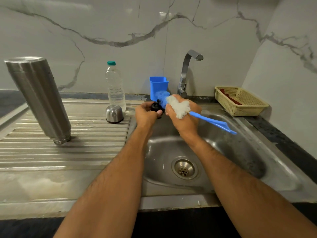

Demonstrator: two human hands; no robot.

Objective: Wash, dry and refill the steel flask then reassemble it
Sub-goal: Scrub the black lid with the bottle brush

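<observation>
Marble-veined walls back your steel sink (pixel 240 152). Your left hand (pixel 145 114) pinches the small black flask stopper (pixel 155 107); at its 3 o'clock your right hand (pixel 183 115) grips the blue-and-white bottle brush (pixel 178 107), handle trailing toward 4 o'clock. Your tall steel flask body (pixel 37 98) stands inverted on the ribbed drainboard (pixel 68 152), at 9 o'clock, well apart.

Landmark = sink basin (pixel 223 152). Left of it, on the drainboard (pixel 68 152): flask body (pixel 38 98) inverted, far left; cap (pixel 114 113) near the basin's left rim, water bottle (pixel 115 85) just behind the cap. Behind the basin: holder (pixel 158 85), tap (pixel 186 73) to its right. Basket (pixel 240 100) at the basin's back right. Over the basin's back edge: left hand (pixel 145 114) with stopper (pixel 155 107), right hand (pixel 185 115) with brush (pixel 180 107).
</observation>
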